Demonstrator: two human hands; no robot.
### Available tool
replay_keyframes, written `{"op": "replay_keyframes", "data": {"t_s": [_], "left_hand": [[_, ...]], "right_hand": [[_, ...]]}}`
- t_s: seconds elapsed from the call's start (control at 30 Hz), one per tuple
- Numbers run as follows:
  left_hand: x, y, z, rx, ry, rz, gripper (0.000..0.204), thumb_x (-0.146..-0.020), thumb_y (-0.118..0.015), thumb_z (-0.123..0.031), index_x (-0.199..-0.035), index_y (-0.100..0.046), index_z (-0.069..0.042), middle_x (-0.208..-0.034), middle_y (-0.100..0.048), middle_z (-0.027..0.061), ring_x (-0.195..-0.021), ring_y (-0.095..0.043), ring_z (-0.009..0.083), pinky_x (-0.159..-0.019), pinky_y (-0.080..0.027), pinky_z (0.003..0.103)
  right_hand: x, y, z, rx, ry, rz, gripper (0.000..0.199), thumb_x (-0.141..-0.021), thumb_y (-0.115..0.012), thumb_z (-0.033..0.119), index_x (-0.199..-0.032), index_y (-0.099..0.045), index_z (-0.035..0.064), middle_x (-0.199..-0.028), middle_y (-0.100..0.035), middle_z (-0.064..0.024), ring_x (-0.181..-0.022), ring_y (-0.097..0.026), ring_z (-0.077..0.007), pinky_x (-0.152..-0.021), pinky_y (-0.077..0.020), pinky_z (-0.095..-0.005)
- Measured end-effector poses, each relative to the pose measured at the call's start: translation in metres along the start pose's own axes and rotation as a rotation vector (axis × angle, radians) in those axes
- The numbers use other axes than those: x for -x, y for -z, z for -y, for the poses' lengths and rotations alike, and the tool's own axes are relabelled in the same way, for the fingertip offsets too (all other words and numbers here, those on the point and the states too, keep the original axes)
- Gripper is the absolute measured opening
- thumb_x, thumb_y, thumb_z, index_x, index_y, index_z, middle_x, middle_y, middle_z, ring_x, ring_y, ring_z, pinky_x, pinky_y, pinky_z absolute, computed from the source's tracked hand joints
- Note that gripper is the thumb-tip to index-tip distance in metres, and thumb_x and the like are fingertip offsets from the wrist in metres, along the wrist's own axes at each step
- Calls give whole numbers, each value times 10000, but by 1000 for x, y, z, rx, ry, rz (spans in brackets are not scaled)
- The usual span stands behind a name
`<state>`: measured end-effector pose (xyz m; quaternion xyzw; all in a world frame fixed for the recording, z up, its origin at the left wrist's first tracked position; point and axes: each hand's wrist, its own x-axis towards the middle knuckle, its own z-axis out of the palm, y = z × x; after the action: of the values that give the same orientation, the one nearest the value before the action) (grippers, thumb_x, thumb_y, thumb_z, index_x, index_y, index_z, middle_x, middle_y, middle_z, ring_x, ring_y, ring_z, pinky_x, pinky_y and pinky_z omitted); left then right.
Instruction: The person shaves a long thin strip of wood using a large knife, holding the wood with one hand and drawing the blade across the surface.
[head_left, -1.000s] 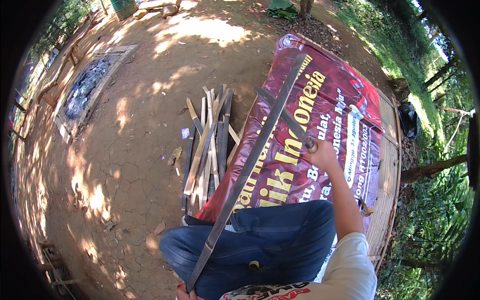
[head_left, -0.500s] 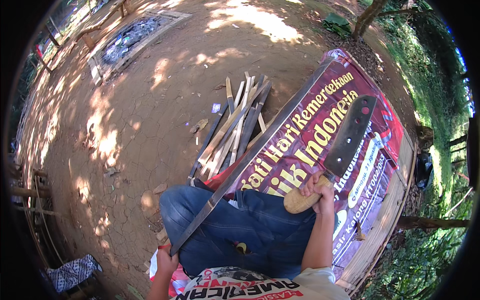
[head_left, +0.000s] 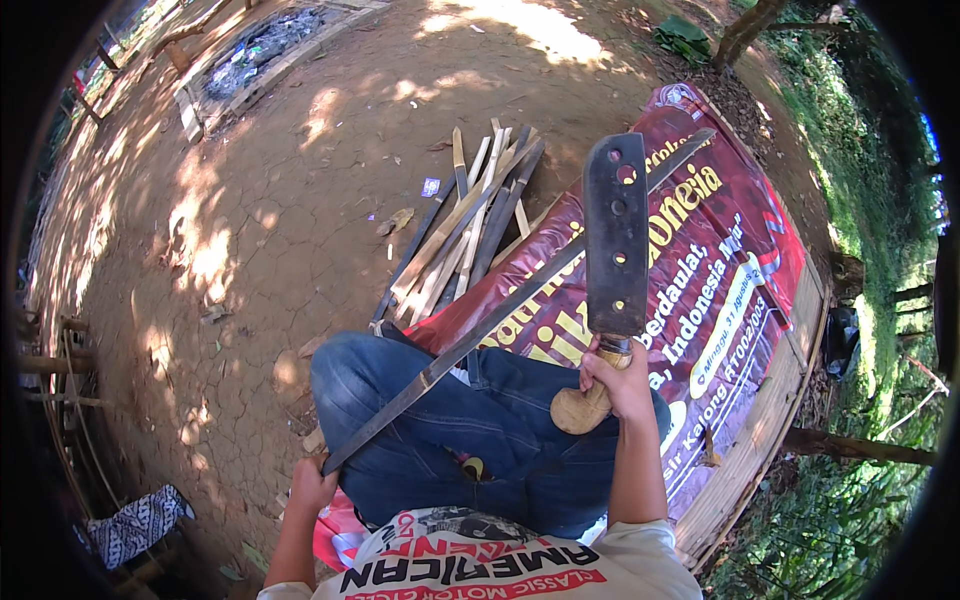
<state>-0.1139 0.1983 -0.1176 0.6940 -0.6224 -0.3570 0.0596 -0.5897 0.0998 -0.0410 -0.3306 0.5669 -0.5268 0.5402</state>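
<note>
My left hand (head_left: 315,484) is closed around the near end of a long dark bamboo strip (head_left: 455,352). The strip slants across my jeans and over the printed banner (head_left: 690,300) toward the far right. In my right hand (head_left: 618,382) is the wooden handle of a broad machete, fingers wrapped round it near the blade. Its wide dark blade (head_left: 615,240), pierced with several holes, points away from me, nearly upright in view. The blade passes in front of the strip and hides part of it; whether the two touch I cannot tell.
A loose pile of split bamboo strips (head_left: 470,220) lies on the bare soil (head_left: 250,330) beyond my knees. The banner covers a bamboo platform (head_left: 745,470) on the right. A framed ash pit (head_left: 265,60) is at far left, a patterned cloth (head_left: 135,525) at lower left.
The machete has swung left and turned more upright, now crossing in front of the strip. The strip's far end has shifted right, and my left hand has moved slightly left and away from me.
</note>
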Motion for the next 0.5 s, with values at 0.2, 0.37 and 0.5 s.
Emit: {"op": "replay_keyframes", "data": {"t_s": [0.2, 0.37, 0.5], "left_hand": [[-15, 23, 12, 38, 217, 353, 356, -851, -637, -313, -857, -657, 42, -733, -637, 212, -692, -630, 228, -667, -480, 395], [-29, 46, -20, 42, 429, 458, 533, -835, -682, -416, -1065, -641, 62, -1013, -677, 204, -972, -628, 247, -864, -468, 347], [-42, 33, 32, 77, 425, 569, 629, -789, -716, -478, -1094, -626, 65, -1037, -668, 208, -984, -622, 253, -870, -466, 345]], "right_hand": [[-4, -9, -8, -207, -166, 33, 179, -794, -652, -63, -880, -508, 0, -635, -533, -75, -498, -554, -165, -476, -471, -315], [5, -11, -7, -283, -258, 84, 184, -785, -663, -61, -888, -522, -5, -645, -538, -73, -501, -563, -172, -477, -477, -322], [1, 2, 5, -142, -189, 131, 191, -789, -673, 21, -911, -529, -10, -613, -528, -88, -480, -560, -185, -456, -476, -329]]}}
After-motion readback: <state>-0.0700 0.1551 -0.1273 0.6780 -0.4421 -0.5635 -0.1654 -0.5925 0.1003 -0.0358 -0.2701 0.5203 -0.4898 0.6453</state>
